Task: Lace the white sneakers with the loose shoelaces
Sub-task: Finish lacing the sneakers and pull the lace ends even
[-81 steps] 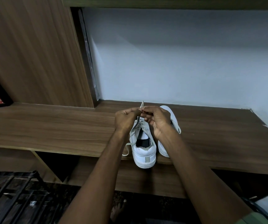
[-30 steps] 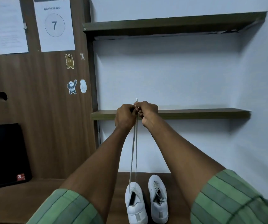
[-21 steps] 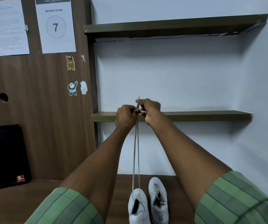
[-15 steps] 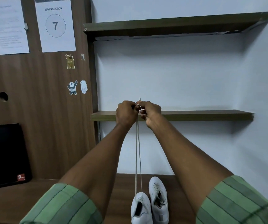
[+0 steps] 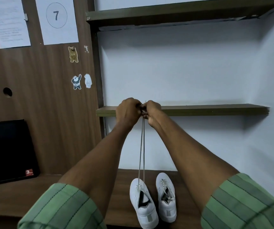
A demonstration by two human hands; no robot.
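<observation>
Pinching both ends of a thin, limp off-white shoelace (image 5: 142, 146) at frame centre, left hand (image 5: 128, 111) and right hand (image 5: 152, 111) meet above the left white sneaker (image 5: 143, 204); best gripped near stiff tips.

My hands meet just in front of the lower shelf (image 5: 215, 109), whose edge blocks any push forward. The taut shoelace (image 5: 142, 146) divides the gap between my forearms. Below, bare counter (image 5: 17, 195) lies open left of the two sneakers (image 5: 152, 199); the wooden panel (image 5: 50, 113) walls the left.
</observation>
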